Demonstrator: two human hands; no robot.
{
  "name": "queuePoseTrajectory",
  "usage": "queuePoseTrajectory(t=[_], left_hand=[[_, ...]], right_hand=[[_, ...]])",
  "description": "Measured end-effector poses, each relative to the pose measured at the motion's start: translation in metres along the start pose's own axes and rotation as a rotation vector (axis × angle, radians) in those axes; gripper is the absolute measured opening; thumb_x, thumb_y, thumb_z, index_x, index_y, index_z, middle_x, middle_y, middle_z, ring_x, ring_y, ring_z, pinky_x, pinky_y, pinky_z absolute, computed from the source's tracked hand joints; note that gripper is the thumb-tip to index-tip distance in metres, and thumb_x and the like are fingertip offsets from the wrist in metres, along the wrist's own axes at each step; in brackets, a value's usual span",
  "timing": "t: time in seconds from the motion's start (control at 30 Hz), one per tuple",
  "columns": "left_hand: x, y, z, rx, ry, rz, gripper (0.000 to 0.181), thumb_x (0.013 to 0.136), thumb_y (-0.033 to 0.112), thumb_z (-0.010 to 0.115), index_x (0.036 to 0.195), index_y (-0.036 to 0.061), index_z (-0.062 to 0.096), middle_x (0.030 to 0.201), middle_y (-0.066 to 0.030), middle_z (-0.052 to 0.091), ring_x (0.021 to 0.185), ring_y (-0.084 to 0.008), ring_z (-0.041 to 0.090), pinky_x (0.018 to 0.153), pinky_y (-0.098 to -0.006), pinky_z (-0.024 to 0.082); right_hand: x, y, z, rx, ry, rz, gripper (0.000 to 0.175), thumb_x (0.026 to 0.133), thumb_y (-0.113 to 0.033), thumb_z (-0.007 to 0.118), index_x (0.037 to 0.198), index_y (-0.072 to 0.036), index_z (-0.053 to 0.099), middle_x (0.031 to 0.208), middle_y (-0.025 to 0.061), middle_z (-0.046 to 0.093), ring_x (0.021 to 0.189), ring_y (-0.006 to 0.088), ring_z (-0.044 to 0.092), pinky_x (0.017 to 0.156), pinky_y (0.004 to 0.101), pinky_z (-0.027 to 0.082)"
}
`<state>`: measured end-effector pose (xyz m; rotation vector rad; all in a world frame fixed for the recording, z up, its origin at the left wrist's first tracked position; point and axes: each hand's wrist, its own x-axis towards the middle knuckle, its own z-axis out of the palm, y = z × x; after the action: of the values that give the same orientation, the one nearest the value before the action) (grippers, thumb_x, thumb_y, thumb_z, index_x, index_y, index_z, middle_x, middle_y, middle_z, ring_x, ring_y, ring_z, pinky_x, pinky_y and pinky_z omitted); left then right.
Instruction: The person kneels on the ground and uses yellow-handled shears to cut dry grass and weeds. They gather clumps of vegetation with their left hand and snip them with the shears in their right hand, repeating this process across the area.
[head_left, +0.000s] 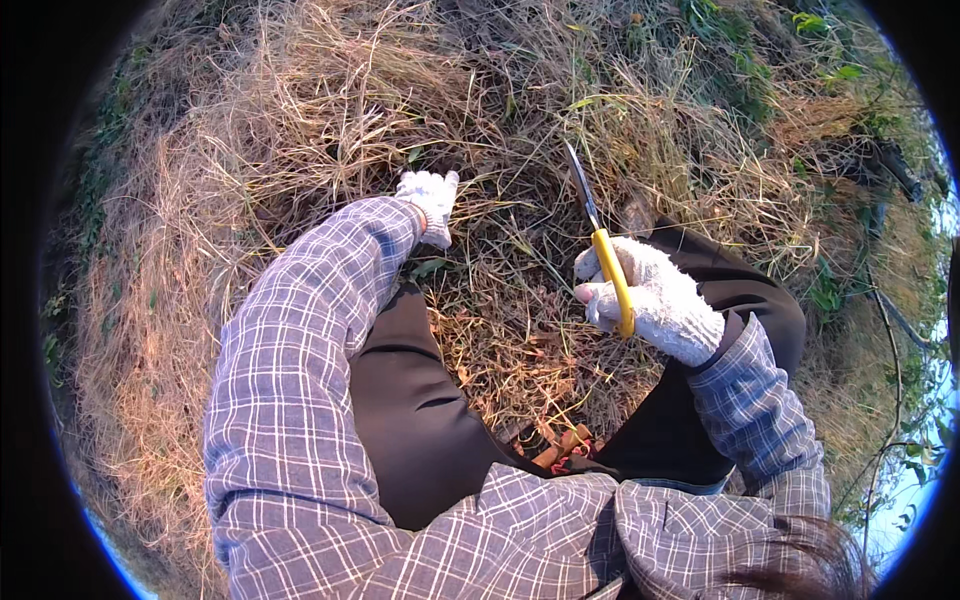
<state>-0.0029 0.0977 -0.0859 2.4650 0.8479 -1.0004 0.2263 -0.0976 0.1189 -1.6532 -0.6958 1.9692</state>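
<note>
My right hand, in a worn white knit glove, grips a pair of scissors by the yellow handle. Their narrow metal blades look closed and point up and slightly left, above the dry grass. One bare fingertip shows through this glove. To the left, my left hand, also in a white knit glove, reaches into the dry grass. Its fingers are bent and partly hidden, so I cannot tell whether stems are held in them. Cut or flattened straw covers the ground between my knees.
My legs in dark trousers frame the ground in front of me. Near my lap lie brown and red items, partly hidden. Thin branches with green leaves stand at the right edge. Green weeds grow among the grass at the upper right.
</note>
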Motion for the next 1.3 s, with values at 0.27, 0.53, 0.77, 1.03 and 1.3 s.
queuePoseTrajectory(t=[0.27,0.53,0.77,1.03,1.3], left_hand=[[0.013,-0.010,0.050,-0.344,0.083,-0.043,0.027,0.094,0.024,0.052,0.110,0.0056,0.064,0.103,-0.0173,0.070,0.096,-0.0370,0.070,0.084,-0.0471,0.055],[-0.017,0.000,0.056,-0.568,0.167,0.040,0.037,0.099,0.040,0.051,0.112,0.0106,0.069,0.105,-0.0151,0.071,0.101,-0.0343,0.069,0.089,-0.0455,0.053],[-0.033,0.007,0.059,-0.609,0.279,0.115,0.035,0.100,0.038,0.050,0.106,0.0090,0.068,0.103,-0.0157,0.070,0.100,-0.0366,0.067,0.088,-0.0476,0.052],[-0.041,0.008,0.063,-0.642,0.338,0.114,0.033,0.102,0.036,0.047,0.108,0.0095,0.067,0.103,-0.0161,0.070,0.100,-0.0375,0.067,0.086,-0.0486,0.053],[-0.047,-0.003,0.076,-0.785,0.307,0.009,0.043,0.102,0.045,0.047,0.123,0.0117,0.066,0.118,-0.0158,0.069,0.111,-0.0358,0.064,0.097,-0.0443,0.050]], right_hand=[[0.026,0.028,-0.008,-0.101,0.056,-0.044,0.040,0.087,0.000,0.070,0.123,0.003,0.053,0.106,0.0109,0.064,0.105,0.0217,0.070,0.084,0.0320,0.060],[0.097,0.115,0.009,0.171,-0.169,0.276,0.029,0.101,-0.037,0.066,0.110,-0.011,0.059,0.085,-0.0029,0.061,0.072,0.0085,0.060,0.059,0.0235,0.051],[0.142,0.111,0.048,0.325,-0.217,0.359,0.046,0.109,-0.051,0.041,0.108,-0.010,0.059,0.080,0.0007,0.063,0.067,0.0161,0.064,0.056,0.0351,0.058],[0.180,0.093,0.059,0.306,-0.018,0.262,0.044,0.107,-0.048,0.048,0.098,-0.006,0.061,0.066,-0.0013,0.054,0.046,0.0135,0.048,0.046,0.0343,0.051],[0.147,0.100,0.049,0.310,-0.092,0.352,0.048,0.107,-0.052,0.046,0.101,-0.007,0.062,0.067,-0.0006,0.055,0.050,0.0156,0.054,0.051,0.0358,0.055]])
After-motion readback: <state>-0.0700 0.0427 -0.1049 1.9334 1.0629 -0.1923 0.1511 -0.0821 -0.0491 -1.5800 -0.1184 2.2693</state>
